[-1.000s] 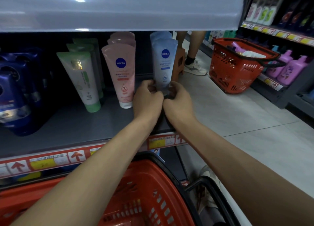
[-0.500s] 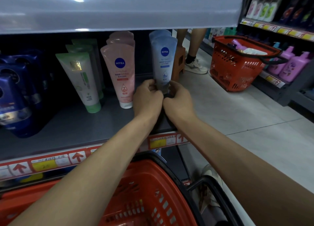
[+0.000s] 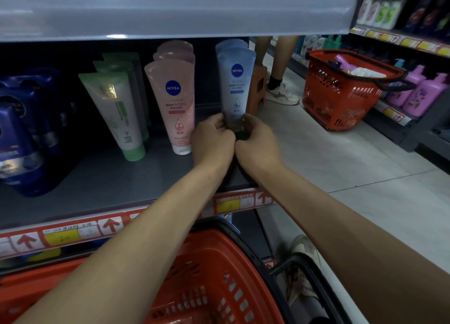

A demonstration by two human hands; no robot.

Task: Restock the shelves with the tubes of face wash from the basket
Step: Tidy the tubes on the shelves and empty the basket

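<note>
blue Nivea tube [image 3: 235,87] | upright | right end of shelf [image 3: 97,177] | red basket [image 3: 207,287] below

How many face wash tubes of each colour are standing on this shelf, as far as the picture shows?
Green tubes: 3
Pink tubes: 3
Light blue tubes: 2, the front one gripped near its base by the left hand and the right hand
Total: 8 tubes in view; any standing further back are hidden.
</note>
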